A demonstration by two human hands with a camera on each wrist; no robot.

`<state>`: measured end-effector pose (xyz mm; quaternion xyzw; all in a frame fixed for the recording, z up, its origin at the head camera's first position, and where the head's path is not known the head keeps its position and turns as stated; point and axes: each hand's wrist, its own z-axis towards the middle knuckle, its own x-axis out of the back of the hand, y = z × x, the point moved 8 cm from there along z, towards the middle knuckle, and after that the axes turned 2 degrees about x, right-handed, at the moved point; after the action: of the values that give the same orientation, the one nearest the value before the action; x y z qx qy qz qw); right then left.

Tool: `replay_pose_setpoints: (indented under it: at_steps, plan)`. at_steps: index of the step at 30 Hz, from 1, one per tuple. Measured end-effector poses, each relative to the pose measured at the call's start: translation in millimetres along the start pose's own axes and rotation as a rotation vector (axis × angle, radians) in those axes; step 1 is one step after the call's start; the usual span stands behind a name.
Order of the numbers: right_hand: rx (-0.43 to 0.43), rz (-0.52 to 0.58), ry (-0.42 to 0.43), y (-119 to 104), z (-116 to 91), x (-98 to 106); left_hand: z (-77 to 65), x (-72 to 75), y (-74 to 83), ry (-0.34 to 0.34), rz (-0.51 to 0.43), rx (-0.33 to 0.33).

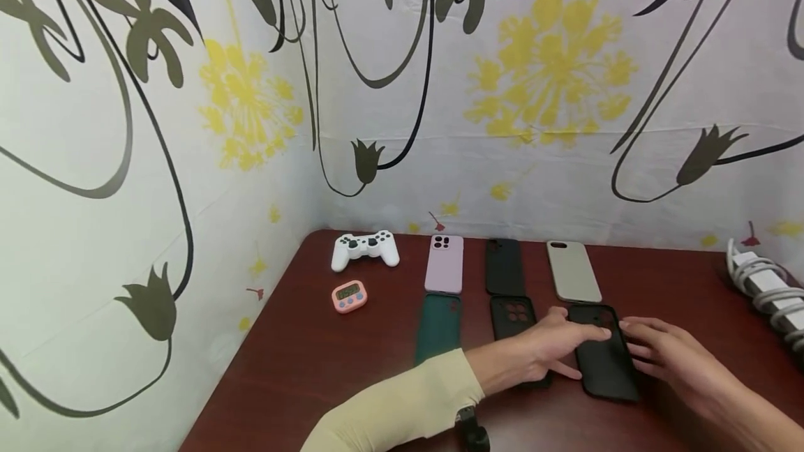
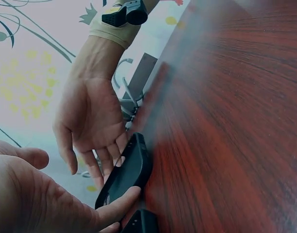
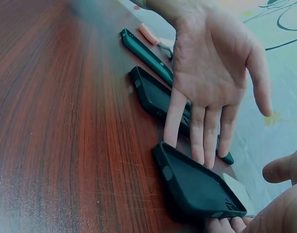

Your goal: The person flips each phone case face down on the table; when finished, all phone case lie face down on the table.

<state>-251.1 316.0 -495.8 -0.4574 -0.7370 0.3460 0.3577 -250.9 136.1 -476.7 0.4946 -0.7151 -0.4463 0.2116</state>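
A black phone case [image 1: 606, 365] lies with its hollow side up at the right end of the front row. On its left edge rest the straight fingers of my left hand [image 1: 553, 344]. At its right edge is my right hand [image 1: 678, 365], fingers extended and touching or very close to the rim. In the right wrist view, the raised rim of this case [image 3: 197, 187] shows between the left hand [image 3: 211, 63] and the right hand [image 3: 284, 208]. Another black case [image 1: 507, 326] with a camera cutout lies partly under my left forearm.
A green case [image 1: 440, 326] is partly covered by my left sleeve. Behind stand a lilac case [image 1: 444, 267], a black case [image 1: 504, 267] and a beige case [image 1: 574, 270] in a row. A white game controller [image 1: 364, 248], pink timer [image 1: 349, 296] and corded power strip [image 1: 766, 284] lie towards the sides.
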Motion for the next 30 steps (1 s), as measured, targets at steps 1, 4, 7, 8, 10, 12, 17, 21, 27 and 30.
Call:
replay_pose_setpoints:
  at_steps: [1,4,7,8,10,12,17,21,27,30]
  plan:
    - [-0.001,-0.001,-0.003,1,-1,2,0.6,-2.0,-1.0,-0.002,-0.008,0.002]
    - [-0.003,-0.003,-0.006,3,-3,5,2.5,-4.9,-3.0,0.008,-0.028,0.002]
    - [-0.005,-0.002,0.000,4,-6,8,3.8,-7.1,-4.3,0.010,-0.041,0.007]
    - [-0.007,0.001,0.004,4,-7,9,4.1,-7.9,-4.7,0.009,-0.043,0.010]
    - [-0.004,0.005,0.012,3,-10,10,4.9,-9.9,-5.1,0.008,-0.046,0.014]
    - [0.001,0.007,0.021,2,-14,12,5.8,-12.4,-5.4,0.005,-0.047,0.016]
    - [0.023,-0.004,0.042,-2,-21,13,7.7,-18.8,-6.0,-0.010,-0.058,0.012]
    - [0.029,-0.022,0.052,-7,-24,12,8.7,-22.6,-5.6,-0.013,-0.067,0.002]
    - [0.061,-0.006,0.076,-16,-26,12,10.7,-27.6,-1.9,-0.006,-0.081,-0.030]
    - [0.096,0.017,0.103,-20,-28,12,11.0,-29.4,0.4,-0.001,-0.091,-0.045]
